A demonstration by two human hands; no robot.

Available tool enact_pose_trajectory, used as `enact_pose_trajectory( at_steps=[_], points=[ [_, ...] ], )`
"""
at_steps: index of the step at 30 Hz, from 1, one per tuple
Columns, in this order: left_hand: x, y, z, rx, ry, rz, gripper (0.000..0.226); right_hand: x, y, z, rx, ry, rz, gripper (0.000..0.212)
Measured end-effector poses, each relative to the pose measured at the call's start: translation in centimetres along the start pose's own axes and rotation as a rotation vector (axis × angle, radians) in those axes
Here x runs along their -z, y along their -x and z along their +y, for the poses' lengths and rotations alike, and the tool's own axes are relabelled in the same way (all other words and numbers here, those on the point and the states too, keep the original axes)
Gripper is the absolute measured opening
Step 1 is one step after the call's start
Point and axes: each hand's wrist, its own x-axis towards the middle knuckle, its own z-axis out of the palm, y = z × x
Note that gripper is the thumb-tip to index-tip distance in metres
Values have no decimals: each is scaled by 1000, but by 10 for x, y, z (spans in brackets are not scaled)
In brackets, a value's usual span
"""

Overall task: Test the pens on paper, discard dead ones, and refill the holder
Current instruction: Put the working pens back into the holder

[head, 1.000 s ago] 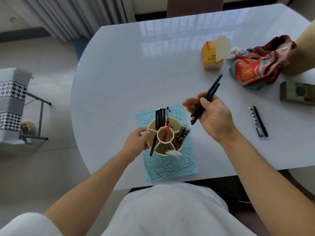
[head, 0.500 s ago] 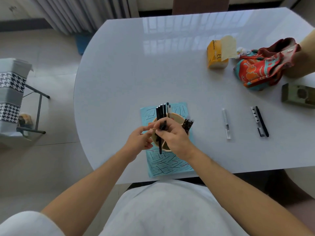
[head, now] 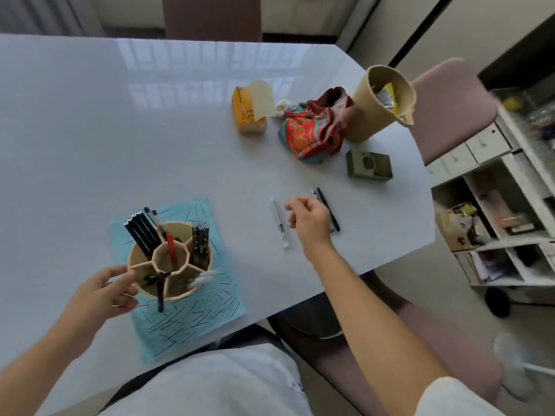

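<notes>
On the far right of the white table (head: 150, 130) stand a yellow carton (head: 247, 117), a bunched red and teal cloth (head: 312, 133), a tan round bin (head: 380, 106) with scraps inside, and a dark green box (head: 369, 165). Nearer, a clear pen (head: 280, 223) and a black pen (head: 329, 210) lie flat on the table, with the right hand (head: 309, 220) hovering between them, fingers loosely curled and holding nothing. The beige holder (head: 169, 265) stands on the scribbled blue paper (head: 195, 313); its compartments hold a bundle of black pens (head: 141, 232), one red pen (head: 171, 249) in the centre cell, patterned pens (head: 200, 243), and what may be white ones at the near rim, too blurred to tell. The left hand (head: 102, 295) grips the holder's near-left wall.
</notes>
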Motion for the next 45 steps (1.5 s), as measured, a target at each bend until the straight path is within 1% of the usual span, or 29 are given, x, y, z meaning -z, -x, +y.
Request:
enact_pose_trajectory(
  at_steps=[1, 2, 4, 8, 11, 15, 18, 20, 22, 23, 25, 27, 29, 31, 32, 34, 36, 37, 38, 40, 43, 45],
  points=[
    [0, -1, -1, -4, -8, 8, 25, 17, -21, 8, -21, 147, 109, 18],
    [1, -2, -2, -9, -17, 15, 20, 32, -38, 16, -39, 278, 183, 18],
    [1, -4, -3, -9, -32, 23, 16, 57, -64, 30, -56, 460, 237, 18],
    [-2, -3, -3, 7, -37, 54, 13, 75, -88, 44, -74, 680, 117, 31],
    [-4, -1, -2, 13, -47, 79, 11, 74, -98, 47, -80, 770, 39, 37],
    [-8, 2, -2, 18, -37, 88, 12, 72, -105, 47, -149, 695, -1, 28],
    [-12, 3, 0, 22, -20, 109, 13, 70, -103, 46, -174, 658, -62, 25],
    [-14, 3, 2, 22, 4, 126, 14, 66, -98, 45, -145, 664, -69, 24],
    [-22, 4, 5, 27, 10, 121, 17, 56, -88, 37, -67, 635, -53, 19],
    [-25, 7, 9, 28, 5, 113, 17, 47, -79, 33, -41, 553, -63, 14],
    [-31, 16, 19, 35, -3, 105, 16, 23, -49, 22, -44, 229, -167, 4],
    [-34, 23, 28, 48, 11, 109, 14, -3, -8, 12, -26, -62, -352, 6],
    [-32, 25, 31, 50, 21, 102, 14, -29, 38, 2, 44, -190, -558, 13],
    [-28, 26, 31, 48, 23, 99, 13, -57, 79, -4, 163, -209, -717, 11],
    [-27, 26, 31, 48, 26, 99, 14, -70, 95, -5, 241, -181, -762, 10],
    [-26, 26, 30, 45, 36, 98, 15, -93, 117, -2, 454, -76, -813, 17],
    [-27, 28, 30, 40, 46, 88, 15, -107, 124, 1, 666, 40, -859, 18],
    [-27, 29, 30, 40, 49, 82, 16, -111, 124, 3, 739, 100, -875, 18],
    [-27, 30, 30, 41, 47, 74, 17, -114, 123, 4, 779, 154, -878, 18],
    [-26, 31, 29, 40, 39, 62, 18, -114, 119, 6, 796, 201, -853, 19],
    [-22, 29, 24, 30, 45, 68, 20, -103, 115, 6, 789, 161, -781, 16],
    [-19, 24, 18, 23, 49, 66, 21, -86, 105, 5, 744, 143, -688, 10]
  ],
)
